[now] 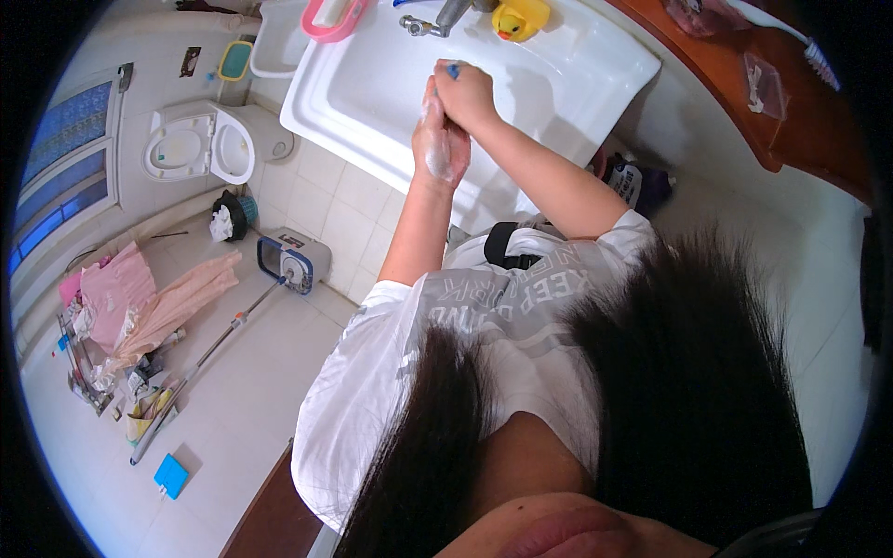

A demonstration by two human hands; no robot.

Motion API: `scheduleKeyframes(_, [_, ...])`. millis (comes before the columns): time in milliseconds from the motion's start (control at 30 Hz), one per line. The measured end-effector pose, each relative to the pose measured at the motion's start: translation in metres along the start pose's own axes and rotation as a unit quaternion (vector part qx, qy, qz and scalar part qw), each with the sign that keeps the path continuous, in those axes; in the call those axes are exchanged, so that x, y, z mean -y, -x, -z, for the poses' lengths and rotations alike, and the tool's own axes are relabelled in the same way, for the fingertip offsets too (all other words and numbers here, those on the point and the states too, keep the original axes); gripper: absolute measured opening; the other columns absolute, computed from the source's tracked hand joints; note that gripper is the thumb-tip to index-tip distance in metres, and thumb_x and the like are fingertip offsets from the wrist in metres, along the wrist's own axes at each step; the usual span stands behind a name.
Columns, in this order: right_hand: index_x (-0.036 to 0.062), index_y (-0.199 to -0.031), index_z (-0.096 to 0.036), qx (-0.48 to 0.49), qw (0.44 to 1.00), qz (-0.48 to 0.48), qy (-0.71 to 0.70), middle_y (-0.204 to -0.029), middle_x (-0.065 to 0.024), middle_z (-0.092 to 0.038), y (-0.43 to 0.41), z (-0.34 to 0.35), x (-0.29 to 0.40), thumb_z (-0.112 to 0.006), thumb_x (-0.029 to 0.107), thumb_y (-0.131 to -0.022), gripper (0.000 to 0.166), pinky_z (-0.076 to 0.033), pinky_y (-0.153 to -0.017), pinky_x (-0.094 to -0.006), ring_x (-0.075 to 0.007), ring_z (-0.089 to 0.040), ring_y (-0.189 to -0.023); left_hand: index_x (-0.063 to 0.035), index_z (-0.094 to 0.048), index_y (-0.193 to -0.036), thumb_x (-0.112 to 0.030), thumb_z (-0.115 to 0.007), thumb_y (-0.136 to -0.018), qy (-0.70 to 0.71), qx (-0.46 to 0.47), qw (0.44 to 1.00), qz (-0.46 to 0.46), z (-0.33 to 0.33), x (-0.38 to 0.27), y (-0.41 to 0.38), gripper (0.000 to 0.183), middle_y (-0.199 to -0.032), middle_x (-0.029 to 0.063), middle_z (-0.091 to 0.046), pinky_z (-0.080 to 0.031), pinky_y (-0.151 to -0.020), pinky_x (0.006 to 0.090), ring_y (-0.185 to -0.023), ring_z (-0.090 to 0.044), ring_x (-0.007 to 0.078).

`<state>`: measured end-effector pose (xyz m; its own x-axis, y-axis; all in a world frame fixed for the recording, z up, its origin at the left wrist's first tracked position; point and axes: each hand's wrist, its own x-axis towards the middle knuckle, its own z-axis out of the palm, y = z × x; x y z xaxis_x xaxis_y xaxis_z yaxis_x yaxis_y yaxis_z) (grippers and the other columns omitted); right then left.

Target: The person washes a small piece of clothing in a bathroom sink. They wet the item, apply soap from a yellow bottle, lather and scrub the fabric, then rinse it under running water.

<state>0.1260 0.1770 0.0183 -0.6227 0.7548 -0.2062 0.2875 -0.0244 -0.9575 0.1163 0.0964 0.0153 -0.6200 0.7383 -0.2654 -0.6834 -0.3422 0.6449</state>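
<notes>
Both hands are together over the white washbasin (370, 104). My left hand (441, 143) has white foam along its thumb side and wrist; its fingers are partly hidden by my right hand. My right hand (466, 94) is curled against the left fingers, and a small blue object (453, 71) shows between its fingers. What that object is cannot be told. Beyond the hands, a metal faucet (446, 17) reaches over the basin. A yellow rubber duck (520, 19) sits beside the faucet, and a pink soap dish (335, 17) holding a whitish bar stands on the basin's left rim.
At right is a brown countertop (816, 132) with a toothbrush (774, 24) and a small clear bag (764, 87). To the left are a toilet (178, 146), a black-lined wastebasket (234, 216), a mop bucket (307, 259), a mop handle (216, 342) and pink cloths (118, 293) on the floor.
</notes>
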Motion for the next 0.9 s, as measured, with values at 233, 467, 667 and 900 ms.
scheduleKeyframes(233, [-0.0066, -0.101, -0.056, -0.027, 0.996, 0.07, -0.042, -0.096, -0.0259, -0.058, 0.019, -0.016, 0.007, -0.05, 0.02, -0.079, 0.035, -0.042, -0.084, -0.0383, -0.037, -0.055, -0.093, -0.0115, -0.026, -0.133, -0.036, -0.031, -0.093, 0.016, -0.069, 0.997, 0.019, -0.005, -0.02, -0.001, 0.048, -0.134, 0.0062, -0.033, -0.029, -0.101, 0.0373, -0.12, -0.036, 0.0225])
scheduleKeyframes(467, [-0.0011, -0.085, -0.058, 0.045, 0.997, 0.028, -0.052, -0.107, -0.0206, -0.053, 0.03, -0.012, 0.016, -0.05, 0.006, -0.074, 0.016, -0.036, -0.093, -0.0356, -0.0341, -0.045, -0.108, -0.0106, -0.02, -0.135, -0.038, -0.027, -0.093, 0.051, -0.03, 0.998, 0.037, -0.004, -0.025, 0.003, 0.051, -0.134, 0.007, -0.032, -0.032, -0.099, 0.0359, -0.12, -0.036, 0.0228])
scheduleKeyframes(667, [-0.0073, -0.1, -0.056, -0.073, 0.997, 0.004, -0.028, -0.101, -0.0257, -0.056, -0.018, -0.018, -0.011, -0.048, 0.019, -0.079, 0.035, -0.042, -0.084, -0.0388, -0.0372, -0.056, -0.092, -0.0119, -0.023, -0.134, -0.041, -0.027, -0.093, 0.009, -0.018, 0.999, 0.049, 0.005, -0.002, -0.007, 0.051, -0.13, 0.007, -0.037, -0.032, -0.098, 0.0355, -0.117, -0.039, 0.0234])
scheduleKeyframes(900, [-0.0054, -0.098, -0.057, -0.1, 0.983, 0.15, 0.023, -0.096, -0.0219, -0.059, 0.012, -0.024, -0.012, -0.051, 0.017, -0.078, 0.031, -0.044, -0.081, -0.0374, -0.0339, -0.057, -0.09, -0.0098, -0.022, -0.134, -0.038, -0.027, -0.093, 0.012, -0.054, 0.995, 0.081, -0.01, -0.025, -0.004, 0.05, -0.131, 0.0077, -0.037, -0.029, -0.101, 0.037, -0.121, -0.035, 0.0224])
